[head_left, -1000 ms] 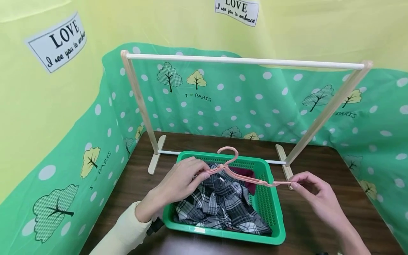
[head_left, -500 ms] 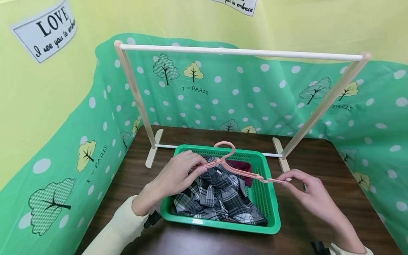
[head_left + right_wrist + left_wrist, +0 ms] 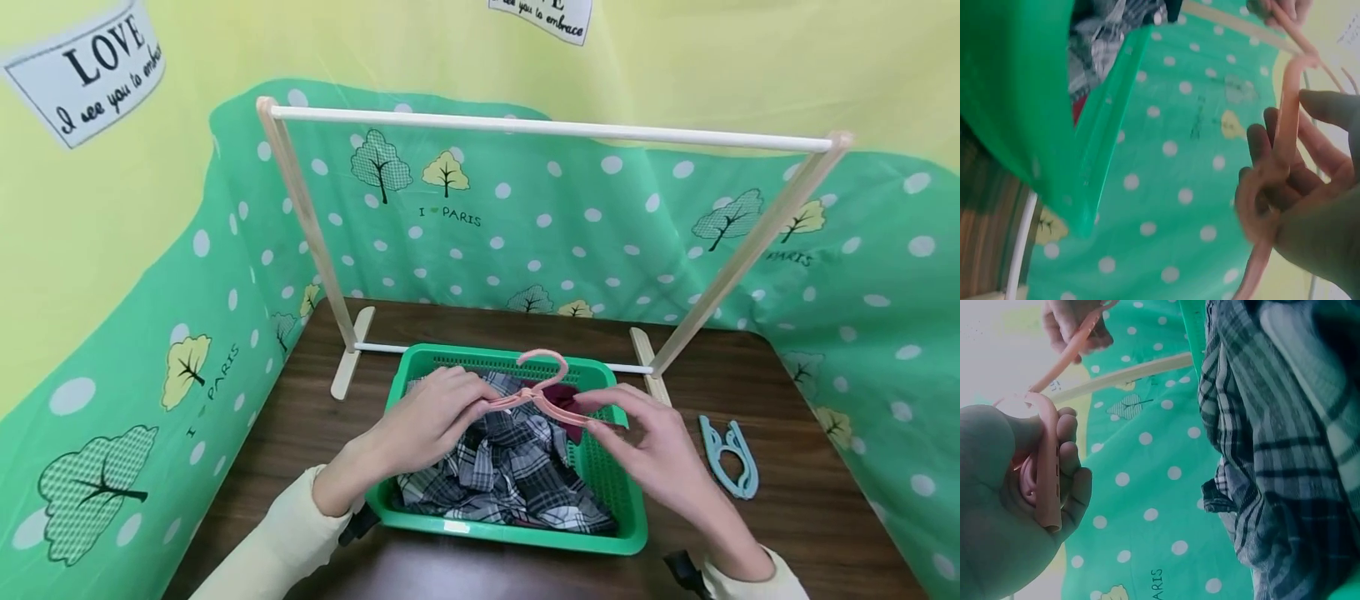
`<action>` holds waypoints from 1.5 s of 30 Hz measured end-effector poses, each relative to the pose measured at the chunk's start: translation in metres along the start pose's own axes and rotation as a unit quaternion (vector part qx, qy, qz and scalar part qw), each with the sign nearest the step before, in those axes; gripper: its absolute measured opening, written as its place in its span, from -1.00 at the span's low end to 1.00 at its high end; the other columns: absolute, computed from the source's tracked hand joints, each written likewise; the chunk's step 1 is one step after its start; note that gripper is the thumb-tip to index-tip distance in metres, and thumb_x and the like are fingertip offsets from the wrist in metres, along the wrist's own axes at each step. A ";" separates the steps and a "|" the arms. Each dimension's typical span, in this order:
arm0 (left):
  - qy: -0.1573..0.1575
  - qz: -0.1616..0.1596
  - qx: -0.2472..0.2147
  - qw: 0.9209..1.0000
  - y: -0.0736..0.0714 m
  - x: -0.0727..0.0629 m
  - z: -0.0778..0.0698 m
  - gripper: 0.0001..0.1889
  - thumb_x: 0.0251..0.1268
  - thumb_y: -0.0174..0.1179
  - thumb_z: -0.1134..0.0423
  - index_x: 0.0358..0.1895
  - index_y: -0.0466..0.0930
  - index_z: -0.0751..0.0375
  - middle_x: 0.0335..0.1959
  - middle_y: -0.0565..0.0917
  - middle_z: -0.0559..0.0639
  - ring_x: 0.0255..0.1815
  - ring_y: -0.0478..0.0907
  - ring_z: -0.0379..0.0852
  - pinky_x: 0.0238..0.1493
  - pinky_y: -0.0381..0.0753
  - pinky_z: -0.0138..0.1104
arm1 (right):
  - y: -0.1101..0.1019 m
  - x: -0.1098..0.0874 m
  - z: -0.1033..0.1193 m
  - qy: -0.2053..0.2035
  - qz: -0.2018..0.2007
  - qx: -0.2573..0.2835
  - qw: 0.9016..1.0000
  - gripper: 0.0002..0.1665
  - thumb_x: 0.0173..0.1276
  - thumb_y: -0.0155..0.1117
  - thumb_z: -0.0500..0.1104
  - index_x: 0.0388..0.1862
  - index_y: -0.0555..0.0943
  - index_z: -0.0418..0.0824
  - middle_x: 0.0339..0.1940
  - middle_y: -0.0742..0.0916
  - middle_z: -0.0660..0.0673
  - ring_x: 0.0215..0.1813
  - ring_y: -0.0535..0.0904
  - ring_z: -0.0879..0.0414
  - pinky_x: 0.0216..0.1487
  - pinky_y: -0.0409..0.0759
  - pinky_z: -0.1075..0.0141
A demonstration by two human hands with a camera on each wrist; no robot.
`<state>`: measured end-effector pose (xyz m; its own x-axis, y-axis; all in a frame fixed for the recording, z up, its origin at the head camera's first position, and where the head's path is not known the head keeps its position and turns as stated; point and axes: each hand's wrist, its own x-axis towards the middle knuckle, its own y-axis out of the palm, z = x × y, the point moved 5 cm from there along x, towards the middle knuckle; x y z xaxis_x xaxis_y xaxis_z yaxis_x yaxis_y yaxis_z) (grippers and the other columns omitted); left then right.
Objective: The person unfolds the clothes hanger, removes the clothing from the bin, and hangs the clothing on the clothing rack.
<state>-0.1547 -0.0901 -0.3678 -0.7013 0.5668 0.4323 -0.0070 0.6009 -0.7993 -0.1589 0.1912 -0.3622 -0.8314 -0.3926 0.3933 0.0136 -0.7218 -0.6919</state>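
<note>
A pink folding clothes hanger (image 3: 534, 394) is held over the basket, its hook pointing up. My left hand (image 3: 438, 421) grips one arm of it; in the left wrist view the fingers curl round that pink arm (image 3: 1049, 475). On the other side, my right hand (image 3: 663, 446) pinches the opposite arm between thumb and fingers, near the middle. The right wrist view shows the arm's looped outer part (image 3: 1254, 200) lying across the palm side. Below, a black-and-white plaid garment (image 3: 502, 479) lies crumpled in the green basket (image 3: 510, 538), with maroon cloth (image 3: 573, 433) behind it.
A wooden rack with a white rail (image 3: 540, 127) stands behind the basket, its feet (image 3: 351, 354) on the dark wooden table (image 3: 810, 517). Right of the basket lies a folded light-blue hanger (image 3: 742, 468). Patterned green and yellow cloth (image 3: 480, 275) encloses the back and sides.
My right hand has slid left from the hanger's outer tip toward its middle, bringing the blue hanger on the table into sight. My left hand keeps its grip. The head view has shifted slightly.
</note>
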 end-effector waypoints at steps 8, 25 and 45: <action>-0.007 0.008 -0.016 1.000 0.006 -0.004 0.000 -0.74 0.84 0.07 0.30 0.21 0.78 0.13 0.10 0.85 -0.05 0.16 0.72 -0.05 0.30 0.71 -0.08 | 0.018 0.005 0.006 0.011 -0.011 -0.011 1.000 -0.69 0.41 0.66 -0.32 0.03 0.91 0.02 -0.08 0.89 0.13 -0.02 0.78 0.38 -0.05 0.88 0.29; -0.030 -0.092 0.005 0.995 -0.009 -0.009 0.009 -0.92 0.54 0.50 0.27 -0.18 0.78 0.06 -0.18 0.75 -0.11 -0.19 0.56 -0.19 -0.14 0.64 -0.33 | 0.019 0.004 -0.001 0.009 -0.020 -0.020 1.000 -0.70 0.39 0.67 -0.33 -0.03 0.93 0.05 -0.11 0.89 0.15 -0.08 0.75 0.38 -0.07 0.82 0.39; -0.082 -0.165 -0.098 0.978 -0.026 -0.016 0.019 -0.98 0.62 0.41 0.32 -0.08 0.76 0.16 -0.15 0.77 -0.06 -0.13 0.67 -0.17 -0.05 0.77 -0.17 | 0.008 -0.003 -0.006 0.009 -0.036 -0.012 0.999 -0.70 0.37 0.65 -0.39 -0.06 0.91 -0.03 -0.15 0.88 0.07 -0.20 0.75 0.36 -0.12 0.73 0.59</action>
<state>-0.1567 -0.1260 -0.3619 -0.7895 0.2353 0.5669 -0.1267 0.8412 -0.5256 -0.1596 0.1906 -0.3726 -0.8400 -0.3293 0.4312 -0.0598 -0.7338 -0.6767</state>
